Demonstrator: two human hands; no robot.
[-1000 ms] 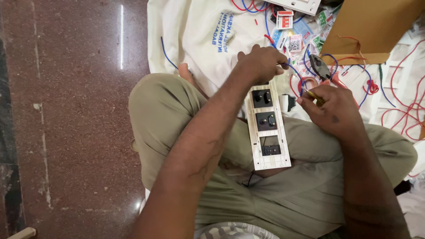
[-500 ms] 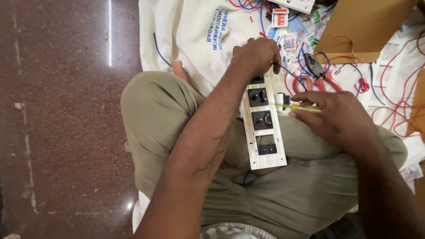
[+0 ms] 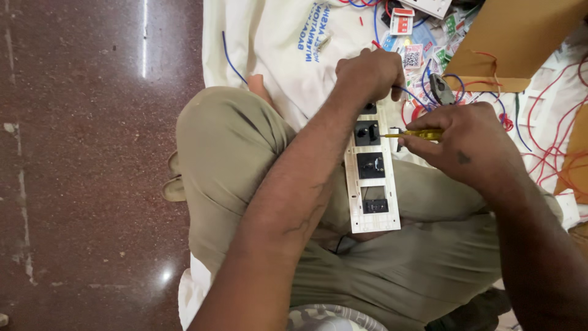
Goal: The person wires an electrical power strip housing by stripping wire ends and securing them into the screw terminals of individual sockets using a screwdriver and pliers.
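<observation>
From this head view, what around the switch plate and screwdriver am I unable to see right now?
- Far end of the white switch plate: covered by the left hand.
- Handle of the yellow screwdriver: buried in the right hand; its tip is too small to tell what it touches.
- Plate's underside: it rests on the lap.
- Cardboard box: cut off by the top edge.
- Pliers: partly behind the right hand.

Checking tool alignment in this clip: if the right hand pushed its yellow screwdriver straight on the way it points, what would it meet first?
The right hand points the yellow screwdriver leftward at the white switch plate. Its tip is already at the plate's right edge beside a black module, so it would probably meet that first; depth is unclear.
</observation>
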